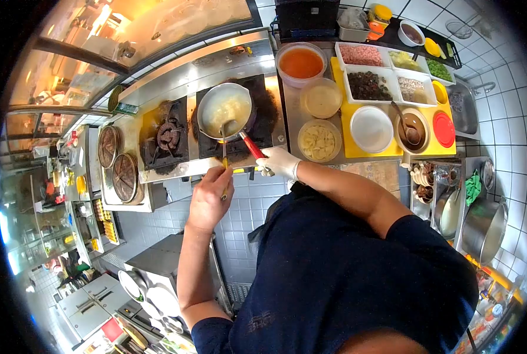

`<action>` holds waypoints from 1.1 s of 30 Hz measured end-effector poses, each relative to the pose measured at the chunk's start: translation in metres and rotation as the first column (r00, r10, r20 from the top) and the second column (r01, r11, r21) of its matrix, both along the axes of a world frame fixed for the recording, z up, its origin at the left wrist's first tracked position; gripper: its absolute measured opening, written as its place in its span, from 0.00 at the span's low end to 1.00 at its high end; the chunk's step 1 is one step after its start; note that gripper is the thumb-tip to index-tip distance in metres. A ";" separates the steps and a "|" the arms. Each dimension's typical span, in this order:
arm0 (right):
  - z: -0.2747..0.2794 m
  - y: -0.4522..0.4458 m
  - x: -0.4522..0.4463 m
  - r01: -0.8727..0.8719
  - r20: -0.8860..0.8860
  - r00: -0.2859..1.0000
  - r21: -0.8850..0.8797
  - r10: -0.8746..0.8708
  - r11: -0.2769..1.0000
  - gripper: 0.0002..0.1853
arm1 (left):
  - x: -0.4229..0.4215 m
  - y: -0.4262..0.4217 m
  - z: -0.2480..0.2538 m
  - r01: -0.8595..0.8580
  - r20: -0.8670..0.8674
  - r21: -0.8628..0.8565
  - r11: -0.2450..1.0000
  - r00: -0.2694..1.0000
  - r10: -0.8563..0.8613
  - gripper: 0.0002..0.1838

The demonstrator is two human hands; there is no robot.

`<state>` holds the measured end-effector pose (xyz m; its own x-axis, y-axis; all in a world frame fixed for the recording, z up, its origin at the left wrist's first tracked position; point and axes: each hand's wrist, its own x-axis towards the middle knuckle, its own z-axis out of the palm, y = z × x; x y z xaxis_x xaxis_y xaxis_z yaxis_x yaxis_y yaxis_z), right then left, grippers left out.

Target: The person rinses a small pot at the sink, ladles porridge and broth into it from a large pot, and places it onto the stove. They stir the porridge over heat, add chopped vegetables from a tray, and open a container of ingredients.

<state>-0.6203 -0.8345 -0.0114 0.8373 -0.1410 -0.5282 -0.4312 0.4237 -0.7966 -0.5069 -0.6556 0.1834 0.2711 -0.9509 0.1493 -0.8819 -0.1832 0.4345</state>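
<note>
My bare left hand (211,196) is closed round the handle of a ladle (230,127), whose bowl dips into a saucepan. That saucepan (205,102) sits on the right burner, holding a pale liquid with cream-coloured pieces. My right hand (280,163), in a whitish glove, grips the pan's red handle (251,146). Close by on the right stands a clear tub of pale sliced pieces (319,141). Behind it are a tub of cloudy liquid (321,98) and a tub of orange liquid (302,61).
A bare burner (168,135) lies left of the pan. White trays of chopped ingredients (367,84), a white tub (371,129), a brown-sauce bowl with a spoon (413,135) and a red lid (444,129) sit on yellow boards. A sink (465,109) is far right.
</note>
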 end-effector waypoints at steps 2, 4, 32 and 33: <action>0.002 0.001 -0.001 -0.020 -0.016 1.000 -0.092 0.019 0.996 0.10 | 0.004 0.001 -0.014 0.025 0.005 -0.002 1.000 1.000 -0.025 0.15; 0.002 0.002 0.001 -0.034 -0.051 0.998 -0.163 0.026 0.986 0.11 | 0.006 -0.002 -0.037 0.039 0.044 0.020 0.999 0.998 -0.040 0.16; -0.004 0.001 0.006 -0.027 -0.049 0.999 -0.142 0.020 0.989 0.09 | 0.008 0.000 -0.028 -0.113 -0.076 -0.154 0.982 0.992 0.102 0.12; -0.001 0.002 0.006 -0.023 -0.063 0.998 -0.132 0.015 0.991 0.09 | 0.005 0.003 -0.021 -0.140 -0.099 -0.165 0.976 0.987 0.125 0.12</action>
<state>-0.6144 -0.8329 -0.0126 0.8071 -0.1976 -0.5564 -0.4879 0.3075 -0.8169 -0.5021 -0.6524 0.1628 0.4120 -0.8681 0.2769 -0.8121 -0.2121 0.5436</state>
